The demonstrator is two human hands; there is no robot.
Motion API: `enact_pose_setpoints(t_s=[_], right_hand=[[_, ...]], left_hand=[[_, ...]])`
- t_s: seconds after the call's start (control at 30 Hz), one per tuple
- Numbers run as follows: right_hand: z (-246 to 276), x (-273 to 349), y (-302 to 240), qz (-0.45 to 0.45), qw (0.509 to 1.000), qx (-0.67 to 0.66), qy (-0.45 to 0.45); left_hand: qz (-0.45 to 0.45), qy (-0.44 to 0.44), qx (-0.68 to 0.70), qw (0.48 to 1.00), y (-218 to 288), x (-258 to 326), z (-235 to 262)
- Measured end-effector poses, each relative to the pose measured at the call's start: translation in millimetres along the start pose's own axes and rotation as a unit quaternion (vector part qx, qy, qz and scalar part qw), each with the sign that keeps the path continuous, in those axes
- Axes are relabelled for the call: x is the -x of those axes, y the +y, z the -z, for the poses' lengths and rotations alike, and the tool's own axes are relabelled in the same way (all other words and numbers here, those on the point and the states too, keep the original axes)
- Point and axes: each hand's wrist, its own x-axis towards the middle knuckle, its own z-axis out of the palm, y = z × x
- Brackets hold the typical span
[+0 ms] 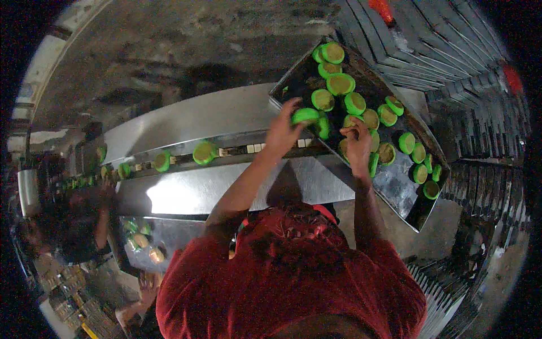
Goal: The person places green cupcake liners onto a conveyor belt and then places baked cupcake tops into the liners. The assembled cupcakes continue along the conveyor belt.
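Over the steel tabletop [226, 186], head view only, dim light, strong fisheye bend.

Left hand [280, 131]: reaches forward to the near-left corner of the tray [395, 186]. Fingers curl around a green cup [305, 116], which sits at the tray's edge, just above the conveyor strip [237, 151]. The cup lies on its side, round face turned toward the camera and left; its short axis runs roughly along the reach of the arm. Grip looks closed on the cup, though the fingertips are partly hidden behind it.

Right hand [358, 135]: rests among the cups in the middle of the tray, fingers bent down and narrow over a tan-topped cup [351, 121]. Cannot tell whether it is pinched or only touched.

Tray: dark metal, tilted, long axis running from upper left to lower right. It holds many loose cups, some green side up, some showing a tan filling, lying at mixed angles. Judgement: the tilt and the near placement keep the cups within easy reach of both hands.

Conveyor strip: runs left to right across the tabletop, carrying spaced cups, e.g. one [204, 152] and another [162, 161], faces upright toward the camera.

Lower left: another person's hand [148, 282] near a few more cups [140, 240]. Grey stacked trays [446, 51] fill the upper right.
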Motion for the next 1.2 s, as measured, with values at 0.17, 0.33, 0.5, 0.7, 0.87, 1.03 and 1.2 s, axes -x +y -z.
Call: enact_pose_setpoints(t_s=[0.17, 0.33, 0.5, 0.7, 0.87, 1.03, 1.2], right_hand=[[-45.2, 12.4, -19.1, 0.184, 0.975, 0.112, -0.053], [-35.4, -100.7, 2.3, 0.298, 0.887, 0.339, 0.099], [-47.5, -155.8, 1.9, 0.175, 0.844, 0.485, -0.149], [-28.8, -217.0, 41.1, 0.114, 0.937, 0.272, -0.188], [-35.9, -208.2, 73.2, 0.158, 0.935, 0.273, -0.160], [-61.2, -89.1, -52.7, 0.216, 0.955, -0.063, -0.194], [-177.1, 30.2, -95.6, 0.026, 0.847, -0.082, -0.524]], left_hand=[[0.001, 0.085, -0.402, 0.912, -89.4, 119.5, 107.9], [-0.014, 0.102, -0.294, 0.950, -61.4, 79.6, 81.3], [-0.097, -0.080, -0.364, 0.923, -26.3, -51.6, -16.2], [0.119, -0.163, -0.247, 0.948, -33.8, -91.9, -27.5], [0.159, -0.078, 0.637, 0.750, -25.1, -24.1, 58.5], [0.232, 0.181, 0.399, 0.868, -85.5, 95.5, 192.8], [0.100, 0.313, 0.178, 0.928, -189.2, 165.7, 332.1]])
